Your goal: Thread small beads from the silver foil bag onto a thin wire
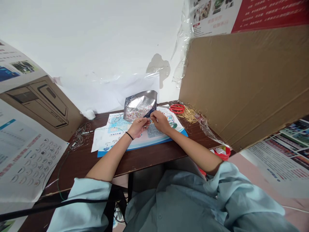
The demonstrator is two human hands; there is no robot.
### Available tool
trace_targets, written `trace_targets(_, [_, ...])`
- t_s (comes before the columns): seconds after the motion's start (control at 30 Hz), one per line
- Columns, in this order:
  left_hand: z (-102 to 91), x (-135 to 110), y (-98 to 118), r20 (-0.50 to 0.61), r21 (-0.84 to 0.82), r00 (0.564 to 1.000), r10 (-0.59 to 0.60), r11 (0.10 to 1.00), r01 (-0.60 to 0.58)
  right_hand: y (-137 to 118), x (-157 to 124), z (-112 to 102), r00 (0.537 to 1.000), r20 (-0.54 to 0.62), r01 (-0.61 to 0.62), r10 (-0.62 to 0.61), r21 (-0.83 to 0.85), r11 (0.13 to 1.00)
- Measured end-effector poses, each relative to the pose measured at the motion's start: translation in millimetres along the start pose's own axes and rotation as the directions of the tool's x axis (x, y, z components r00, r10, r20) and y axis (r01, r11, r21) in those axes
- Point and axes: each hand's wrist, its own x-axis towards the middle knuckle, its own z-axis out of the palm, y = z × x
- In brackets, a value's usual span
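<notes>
My left hand [138,127] and my right hand [160,121] meet fingertip to fingertip over a printed sheet [129,145]. Both are closed in a pinch, and whatever lies between the fingers is too small to make out. Just behind them a silver foil pouch [140,102] lies opened out, with many small, mixed-colour bead-like pieces [136,113] inside. A thin greenish thread [118,129] runs over the paper toward my left hand. On the left of the table rests a tangle of clear thread [80,137] with small white pieces on it.
Red-handled scissors [177,109] lie right of the pouch, beside a heap of thin golden sticks [189,115]. Cardboard panels stand at the left [45,103] and right [241,83]. Below the table's right edge is a red container [225,154]. A black cable [79,201] crosses the lower left.
</notes>
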Motion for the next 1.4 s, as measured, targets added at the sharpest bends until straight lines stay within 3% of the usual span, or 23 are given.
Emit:
trace_targets(0.57, [2.1, -1.0, 1.4, 0.000, 0.001, 1.000, -0.020, 1.000, 0.020, -0.5, 0.1, -0.6, 0.999, 0.002, 0.037, -0.037, 0.014, 0.999])
trace_targets(1.13, [5.0, -1.6, 2.7, -0.059, -0.021, 0.998, -0.021, 1.000, 0.020, -0.7, -1.6, 1.2, 1.000, 0.017, -0.009, 0.009, -0.012, 1.000])
trace_targets(1.4, [3.8, -0.5, 0.7, -0.033, -0.020, 0.999, 0.004, 1.000, -0.005, 0.4, -1.8, 3.8, 0.999, 0.034, -0.013, 0.014, -0.020, 1.000])
